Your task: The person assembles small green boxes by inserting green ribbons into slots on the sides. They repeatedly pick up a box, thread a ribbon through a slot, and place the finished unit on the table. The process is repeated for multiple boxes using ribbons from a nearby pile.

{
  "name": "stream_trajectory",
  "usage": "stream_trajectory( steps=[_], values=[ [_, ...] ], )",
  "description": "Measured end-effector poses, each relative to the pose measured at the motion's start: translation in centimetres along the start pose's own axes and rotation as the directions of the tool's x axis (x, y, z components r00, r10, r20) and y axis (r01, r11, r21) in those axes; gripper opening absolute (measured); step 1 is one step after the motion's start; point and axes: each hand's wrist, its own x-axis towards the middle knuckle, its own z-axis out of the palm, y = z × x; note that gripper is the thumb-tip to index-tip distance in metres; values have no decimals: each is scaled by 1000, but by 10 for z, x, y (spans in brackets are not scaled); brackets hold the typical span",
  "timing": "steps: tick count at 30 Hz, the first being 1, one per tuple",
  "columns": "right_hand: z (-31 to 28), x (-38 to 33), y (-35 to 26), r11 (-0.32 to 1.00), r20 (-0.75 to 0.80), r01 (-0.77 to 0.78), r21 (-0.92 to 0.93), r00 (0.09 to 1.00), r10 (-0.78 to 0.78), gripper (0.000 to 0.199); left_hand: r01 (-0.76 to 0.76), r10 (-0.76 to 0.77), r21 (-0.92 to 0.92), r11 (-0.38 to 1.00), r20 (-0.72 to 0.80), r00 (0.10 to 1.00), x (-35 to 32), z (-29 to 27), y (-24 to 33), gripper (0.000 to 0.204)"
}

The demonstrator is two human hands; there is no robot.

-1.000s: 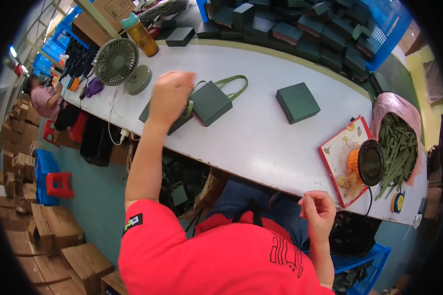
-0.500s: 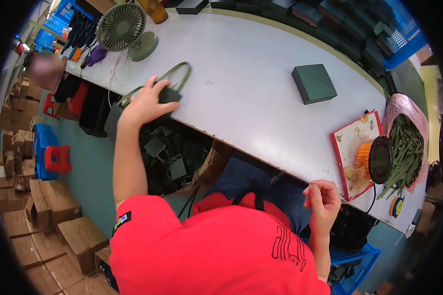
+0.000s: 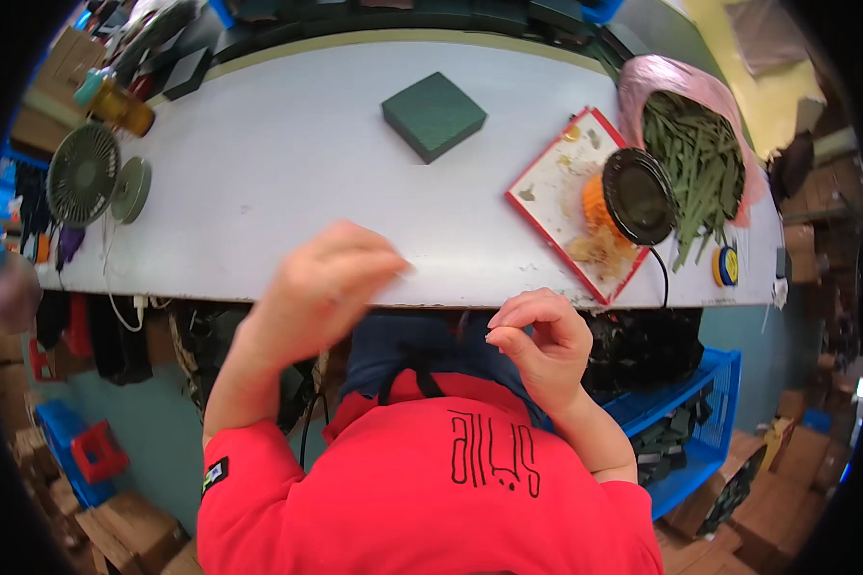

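Observation:
My left hand (image 3: 331, 283) is over the table's front edge, smeared by motion, its fingers pointing right; whether it holds anything does not show. Just to its right, my right hand (image 3: 547, 350) is closed, thumb and forefinger curled into a pinch at the table edge. Anything between those fingertips is too small to make out. Beyond both hands, a dark green square box (image 3: 433, 115) lies on the white table (image 3: 259, 172), touched by neither hand.
To the right, a red-edged tray (image 3: 537, 201) with amber residue holds an orange pot with a round black top (image 3: 640, 196). Beside it, a pink plastic bag (image 3: 642, 77) spills green strips (image 3: 695, 158). A fan (image 3: 84, 174) and bottle (image 3: 115, 103) stand left. A blue crate (image 3: 714, 422) sits below the table.
My left hand has come away from the dark box with a green strap at the left table edge, toward my right hand. That strapped box is no longer visible. The view has turned right.

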Motion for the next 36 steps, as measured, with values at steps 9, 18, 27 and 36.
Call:
stream_trajectory(
  steps=[9,18,27,36],
  values=[
    [-22,-15,-9,930,33,-328,164,945,327,14,-396,450,-260,881,197,871,53,52,31,24],
    [-21,-4,-23,809,80,-534,246,843,532,15,-379,432,-255,889,200,879,57,48,28,24],
    [-21,46,-106,900,392,-171,-400,856,337,8,-199,205,-64,978,105,973,63,29,-12,10],
    [-44,255,-92,668,175,-123,-734,916,361,32,382,-309,120,916,-395,865,128,-74,-242,43]
  ],
)
